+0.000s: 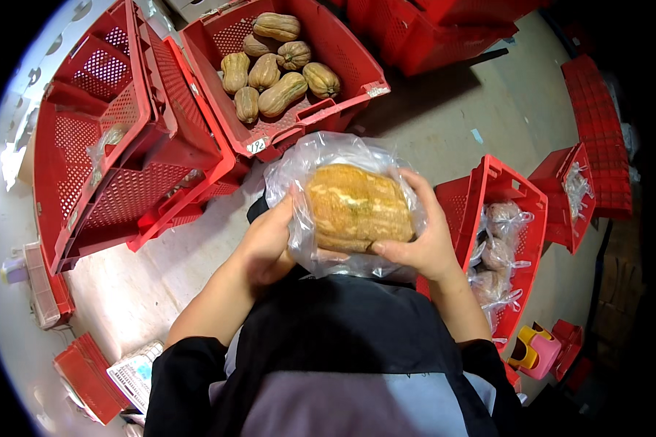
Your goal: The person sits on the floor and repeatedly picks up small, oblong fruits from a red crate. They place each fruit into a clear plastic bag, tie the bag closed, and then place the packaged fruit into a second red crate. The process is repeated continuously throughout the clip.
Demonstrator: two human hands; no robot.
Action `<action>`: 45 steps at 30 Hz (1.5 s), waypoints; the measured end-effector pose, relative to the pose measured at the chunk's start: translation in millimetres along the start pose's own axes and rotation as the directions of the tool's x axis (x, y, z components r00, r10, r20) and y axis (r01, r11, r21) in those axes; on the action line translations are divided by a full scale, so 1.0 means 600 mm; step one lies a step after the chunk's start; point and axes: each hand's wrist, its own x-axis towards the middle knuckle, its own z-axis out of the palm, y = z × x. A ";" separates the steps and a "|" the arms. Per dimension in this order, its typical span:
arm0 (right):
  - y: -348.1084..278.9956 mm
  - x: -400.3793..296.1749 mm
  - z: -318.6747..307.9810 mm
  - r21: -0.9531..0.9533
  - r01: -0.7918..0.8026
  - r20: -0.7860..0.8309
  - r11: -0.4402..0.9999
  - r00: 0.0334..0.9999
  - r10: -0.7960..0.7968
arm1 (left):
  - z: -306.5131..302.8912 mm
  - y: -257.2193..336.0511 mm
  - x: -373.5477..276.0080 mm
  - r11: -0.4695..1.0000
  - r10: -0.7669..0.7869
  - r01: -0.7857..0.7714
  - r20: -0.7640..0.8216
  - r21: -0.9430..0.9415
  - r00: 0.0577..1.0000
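Observation:
In front of my body I hold a large orange-tan squash (361,207) with paler streaks. A clear plastic bag (300,164) lies around and behind it, its open edge bunched on the left and above. My left hand (270,235) grips the bag at the squash's left side, with fingers reaching beneath it. With thumb below and fingers at the upper right edge, my right hand (429,235) clasps the squash itself. Just beyond, a red plastic crate (350,104) holds several loose butternut squashes (282,94).
Tilted red crates (95,180) stand at the left, one with a plastic bag inside. On the right, a red crate (533,262) contains several tied bags of produce (497,254). More red crates (410,43) sit at the top. A pink and yellow container (541,352) is at lower right.

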 end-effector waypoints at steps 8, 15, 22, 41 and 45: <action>0.083 -0.095 0.008 -0.267 -0.166 0.125 0.949 0.971 0.205 | -0.124 -0.104 -0.012 0.489 0.348 -0.272 0.100 0.829 0.932; 0.048 -0.123 -0.062 -0.513 -0.105 -0.446 0.852 0.881 -0.160 | -0.064 0.066 -0.097 0.158 0.533 -0.590 0.434 0.792 0.726; 0.030 -0.055 -0.084 0.460 -0.351 0.518 0.816 0.852 0.074 | -0.071 0.232 0.027 0.717 0.272 -0.683 0.847 0.139 0.458; 0.158 0.136 -0.077 0.701 -0.707 0.576 0.098 0.642 0.506 | -0.665 0.325 0.683 -0.174 0.853 0.925 -0.417 0.337 0.313; 0.165 0.144 -0.074 0.741 -0.667 0.552 0.072 0.668 0.499 | -0.627 0.348 0.665 -0.192 0.809 0.914 -0.469 0.358 0.354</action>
